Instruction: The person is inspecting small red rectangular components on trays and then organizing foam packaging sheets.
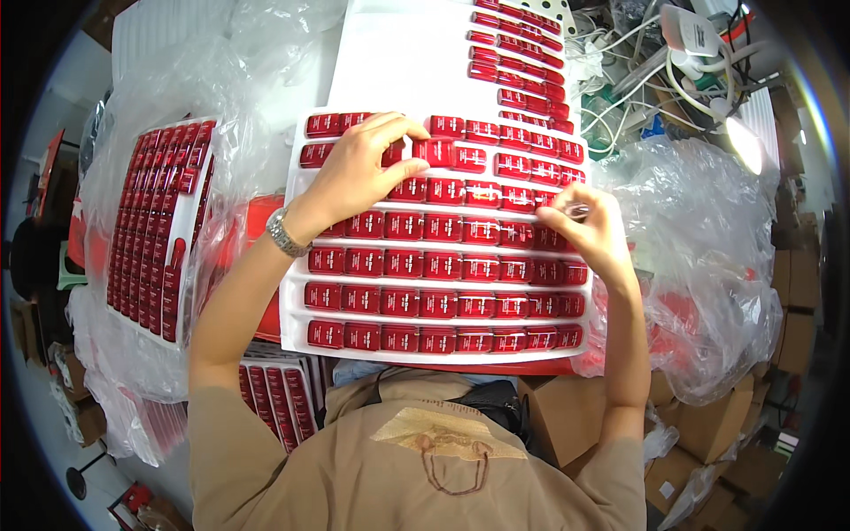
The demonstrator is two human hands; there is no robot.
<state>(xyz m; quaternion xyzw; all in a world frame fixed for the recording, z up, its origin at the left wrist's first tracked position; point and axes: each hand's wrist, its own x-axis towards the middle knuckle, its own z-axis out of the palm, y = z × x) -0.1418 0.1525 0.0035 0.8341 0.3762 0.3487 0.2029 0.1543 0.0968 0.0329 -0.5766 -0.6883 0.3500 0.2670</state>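
Leftmost, thin, crinkled clear plastic film (177, 88) lies loosely about its contents; beside it, the left hand (365, 164) pinches the left end of a small, glossy red rectangular block (436, 153) in the second row of a stiff-looking, ridged white tray (294, 265). The block looks light, rigid and rather slippery, best taken by opposite edges. The right hand (595, 232) curls its fingertips together near the row ends; whether they grip anything I cannot tell.

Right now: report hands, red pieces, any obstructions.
Left hand pinches one red piece at white tray. Right hand over tray's right edge, grip unclear. Other pieces in rows. Plastic bunched beside tray.
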